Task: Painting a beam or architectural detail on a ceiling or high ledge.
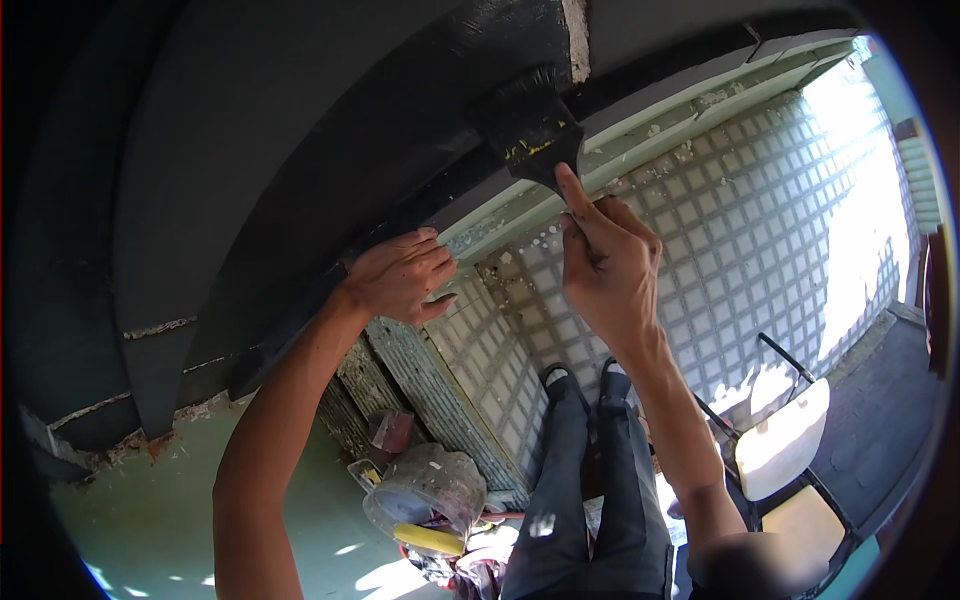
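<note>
In my right hand (615,265) is a wide paintbrush (540,140), its dark body flecked with yellow. My index finger lies along its lower part, and the bristles press against a black-painted surface (400,110) above me. Wet-looking black gloss shows around the bristles. A strip of bare, rough material (577,40) breaks the black just beyond the brush. My left hand (400,277) leans on the lower edge of the black surface, holding nothing; its fingers are loosely bent and the thumb stands apart. Dark smudges mark my right hand.
Far below, my sandalled feet stand on a tiled floor (700,240). A pale ledge (500,225) runs beneath the black edge. Weathered boards (410,385), a paint-stained bucket (440,480) and a yellow cylinder (428,540) are lower left of my legs. A chair (785,440) stands right.
</note>
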`<action>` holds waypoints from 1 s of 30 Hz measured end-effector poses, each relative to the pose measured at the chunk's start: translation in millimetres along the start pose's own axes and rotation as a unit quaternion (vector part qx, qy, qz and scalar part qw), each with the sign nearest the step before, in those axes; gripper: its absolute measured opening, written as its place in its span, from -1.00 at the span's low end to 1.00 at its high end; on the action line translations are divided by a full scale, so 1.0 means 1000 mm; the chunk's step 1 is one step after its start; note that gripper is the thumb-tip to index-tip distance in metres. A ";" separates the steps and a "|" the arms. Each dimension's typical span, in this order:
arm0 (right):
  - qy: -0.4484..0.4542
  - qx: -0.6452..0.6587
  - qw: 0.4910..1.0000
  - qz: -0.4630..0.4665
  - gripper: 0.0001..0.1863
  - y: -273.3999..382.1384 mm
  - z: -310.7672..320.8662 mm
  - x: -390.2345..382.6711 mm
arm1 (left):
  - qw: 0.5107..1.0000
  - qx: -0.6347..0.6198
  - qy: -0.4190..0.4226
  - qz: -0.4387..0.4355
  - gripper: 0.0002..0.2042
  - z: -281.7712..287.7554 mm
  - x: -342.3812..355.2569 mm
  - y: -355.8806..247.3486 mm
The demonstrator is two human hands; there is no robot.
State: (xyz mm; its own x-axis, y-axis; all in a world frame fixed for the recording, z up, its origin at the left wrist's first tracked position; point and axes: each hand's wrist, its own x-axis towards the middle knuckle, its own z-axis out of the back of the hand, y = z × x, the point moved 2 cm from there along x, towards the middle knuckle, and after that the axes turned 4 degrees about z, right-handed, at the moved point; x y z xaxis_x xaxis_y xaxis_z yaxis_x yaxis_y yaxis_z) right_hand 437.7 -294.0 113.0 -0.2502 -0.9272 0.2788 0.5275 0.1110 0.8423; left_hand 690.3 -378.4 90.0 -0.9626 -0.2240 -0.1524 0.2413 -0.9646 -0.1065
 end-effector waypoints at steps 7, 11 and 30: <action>0.082 -0.053 0.990 -0.106 -0.53 0.026 0.042 0.008 | 0.999 0.018 0.045 0.010 -0.63 -0.001 -0.004 0.000; 0.056 -0.103 0.993 -0.012 -0.56 0.042 0.044 0.028 | 1.000 0.014 0.022 0.013 -0.62 -0.001 -0.008 -0.001; -0.008 -0.063 0.998 0.013 -0.58 0.027 0.022 0.016 | 1.000 0.002 0.018 0.005 -0.64 0.002 -0.002 0.000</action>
State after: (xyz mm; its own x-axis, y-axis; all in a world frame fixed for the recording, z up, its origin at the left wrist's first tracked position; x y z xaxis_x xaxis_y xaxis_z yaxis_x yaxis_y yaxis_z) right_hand 429.8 -298.0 150.7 -0.2472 -0.9189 0.3074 0.6314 0.0879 0.7705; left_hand 692.4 -378.5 92.2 -0.9550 -0.2293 -0.1881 0.2509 -0.9628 -0.1000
